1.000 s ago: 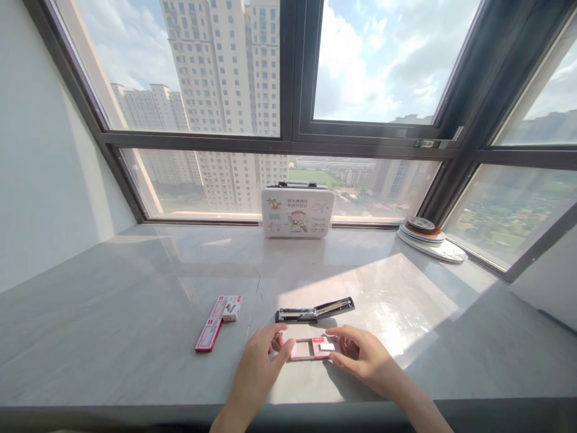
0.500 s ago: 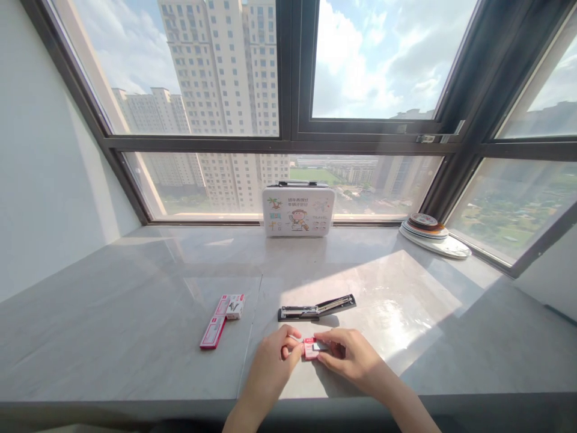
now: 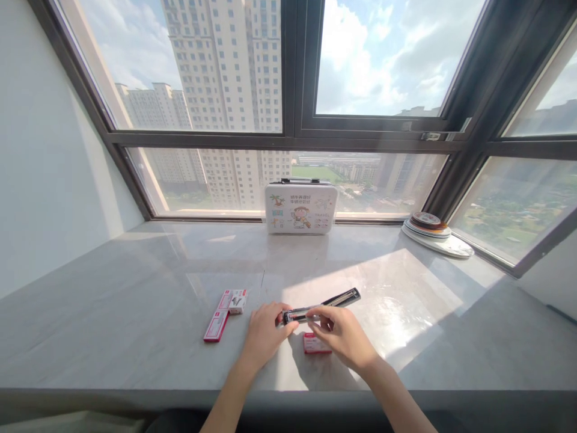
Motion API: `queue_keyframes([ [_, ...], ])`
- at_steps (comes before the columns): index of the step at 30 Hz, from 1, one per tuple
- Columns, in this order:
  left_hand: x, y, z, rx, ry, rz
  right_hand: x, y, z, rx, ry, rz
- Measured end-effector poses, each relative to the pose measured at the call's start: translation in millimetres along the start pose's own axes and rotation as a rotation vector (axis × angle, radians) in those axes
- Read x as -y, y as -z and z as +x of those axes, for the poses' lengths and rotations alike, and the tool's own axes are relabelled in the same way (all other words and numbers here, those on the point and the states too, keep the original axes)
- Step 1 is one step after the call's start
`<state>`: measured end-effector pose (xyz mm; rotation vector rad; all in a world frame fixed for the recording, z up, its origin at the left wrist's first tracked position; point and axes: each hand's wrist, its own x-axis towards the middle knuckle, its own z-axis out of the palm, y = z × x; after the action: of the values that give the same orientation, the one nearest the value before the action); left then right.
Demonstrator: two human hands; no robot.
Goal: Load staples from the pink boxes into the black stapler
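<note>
An opened black stapler (image 3: 295, 315) lies across the counter, its upper arm (image 3: 345, 297) swung out to the right. My left hand (image 3: 265, 331) grips its left end between thumb and fingers. Over the middle of the stapler, my right hand (image 3: 340, 334) is closed in a pinch at the metal channel. Whatever those fingertips hold is too small and covered to make out. Just below, partly under my right hand, a red-and-white staple box (image 3: 315, 344) rests on the counter.
Left of my hands lie red-and-white boxes (image 3: 216, 326) and a small white box with a stapler picture (image 3: 238, 302). A white cartoon-printed case (image 3: 301, 207) stands against the window. Stacked plates or mats (image 3: 435, 231) sit at the back right. The counter's front edge (image 3: 135, 390) runs nearby.
Both hands have left the staple box and moved up to the stapler. The left hand has taken hold of its left end. The box now lies on the counter, released.
</note>
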<state>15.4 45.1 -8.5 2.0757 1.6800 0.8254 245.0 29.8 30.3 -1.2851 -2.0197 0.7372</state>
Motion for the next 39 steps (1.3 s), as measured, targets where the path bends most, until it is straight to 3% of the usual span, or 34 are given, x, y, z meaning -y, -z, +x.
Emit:
queue_keyframes([
  [7,-8.5,-1.0,-12.0,-0.017,0.012,-0.024,2.6,-7.6,35.8,0.09,0.002,-0.095],
  [11,-8.2,0.4,-10.8,-0.018,0.029,-0.043,0.1,-8.2,34.2,0.116,0.005,-0.141],
  [15,-7.9,0.4,-9.6,-0.013,0.04,-0.035,0.9,-2.3,24.4,0.034,-0.062,-0.189],
  [17,-8.0,0.5,-9.5,-0.012,0.035,-0.039,2.3,-0.3,17.5,0.077,-0.062,-0.182],
  [20,-7.8,0.1,-9.5,-0.013,0.032,-0.045,-2.6,1.6,5.4,0.172,-0.023,-0.028],
  [22,-7.0,-0.8,-9.4,-0.011,0.037,-0.047,-15.5,5.4,-3.9,0.141,-0.069,0.128],
  [26,-5.1,-2.6,-8.8,0.004,0.048,-0.045,-54.4,23.0,-20.4,0.108,-0.383,0.38],
  [28,-5.0,-2.5,-8.7,0.013,0.048,-0.044,-66.1,32.2,-21.7,0.028,-0.448,0.483],
  [32,-7.4,-0.4,-9.0,0.022,0.049,-0.042,-55.4,38.3,-3.5,-0.088,-0.294,0.599],
  [36,-10.5,1.9,-9.5,0.025,0.049,-0.042,-25.1,30.2,22.7,-0.039,-0.059,0.328],
  [39,-11.9,1.9,-9.6,0.029,0.053,-0.043,-8.5,20.6,34.1,0.039,-0.007,0.116],
])
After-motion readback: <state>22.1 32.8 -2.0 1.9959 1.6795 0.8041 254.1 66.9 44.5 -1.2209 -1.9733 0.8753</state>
